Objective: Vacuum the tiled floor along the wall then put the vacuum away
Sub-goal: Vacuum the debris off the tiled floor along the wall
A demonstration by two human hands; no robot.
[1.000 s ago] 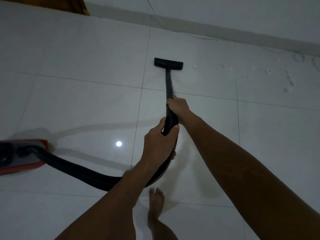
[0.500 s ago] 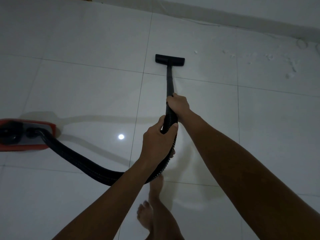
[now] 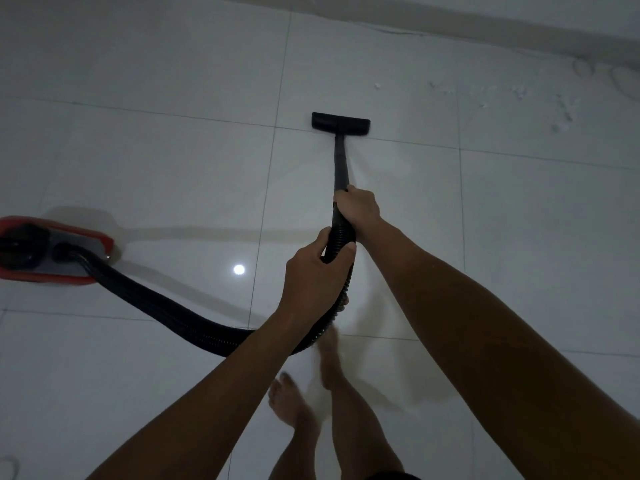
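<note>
Dim room, pale tiled floor (image 3: 173,168) with thin dark grout lines and a small round glint of light (image 3: 239,269) on one tile. Black vacuum head (image 3: 341,124) flat on the floor near the top middle, lying across a grout line, well short of the wall (image 3: 485,26) that runs across the top right. Thin black tube (image 3: 341,164) rising from the head toward the camera. Right hand (image 3: 358,211) wrapped round the tube where it meets the ribbed hose, fingers curled tight about it, knuckles up. Left hand (image 3: 317,271) just behind, closed round the ribbed hose (image 3: 166,306), thumb over the top, fingers tucked under. Hose looping down from the left hand, under the left forearm, then sweeping away to the left and into the red and grey vacuum body (image 3: 52,251) at the left edge, standing on the floor and partly cut off by the frame. Scattered white crumbs (image 3: 564,116) on the tile to the right of the head, near the wall, well apart from the head. Thin cord (image 3: 620,81) curling on the floor in the far top right corner. Two bare feet (image 3: 287,400) below the hands, the farther one blurred.
</note>
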